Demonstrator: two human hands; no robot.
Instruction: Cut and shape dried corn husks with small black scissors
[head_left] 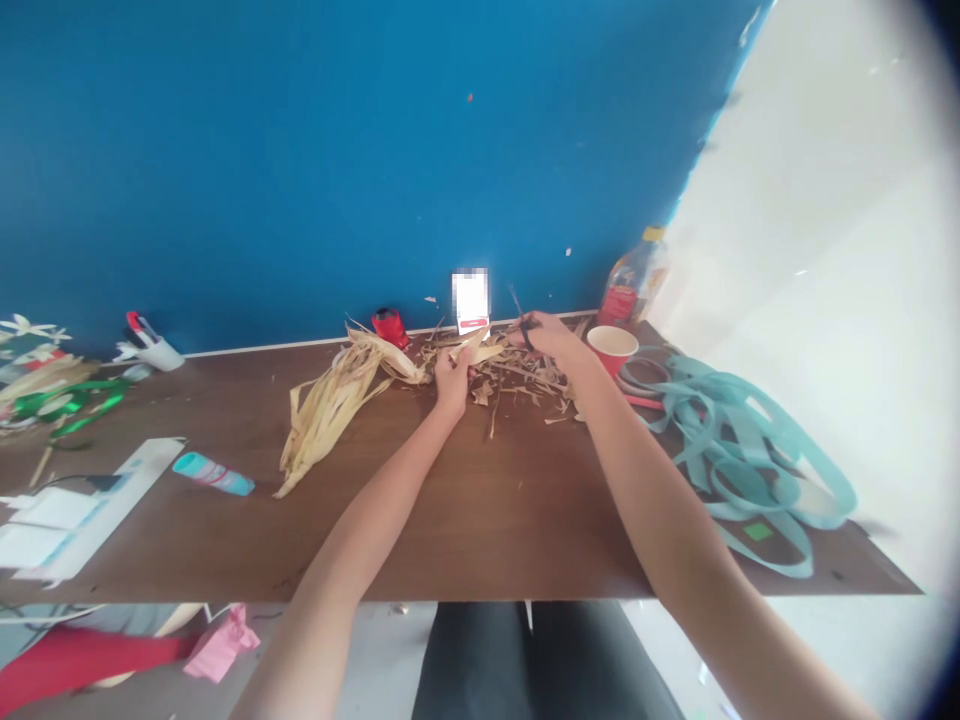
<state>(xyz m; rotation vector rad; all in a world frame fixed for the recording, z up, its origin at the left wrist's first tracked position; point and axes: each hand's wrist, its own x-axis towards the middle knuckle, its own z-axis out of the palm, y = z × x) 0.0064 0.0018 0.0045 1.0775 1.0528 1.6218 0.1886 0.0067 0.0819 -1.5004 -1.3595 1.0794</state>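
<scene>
Near the back of the brown table, my left hand pinches a pale strip of dried corn husk. My right hand is just to the right of it, closed on a pair of scissors with dark handles; a thin blade points up toward the wall. Beneath and between both hands lie dry husk scraps. A bundle of long dried corn husks spreads out left of my left hand. A lit phone leans against the wall right behind the strip.
Right of my right forearm are a red paper cup, a plastic bottle and tangled teal ribbon. On the left lie a blue tube, a power strip, a pen cup and green ribbon. A blue wall bounds the table.
</scene>
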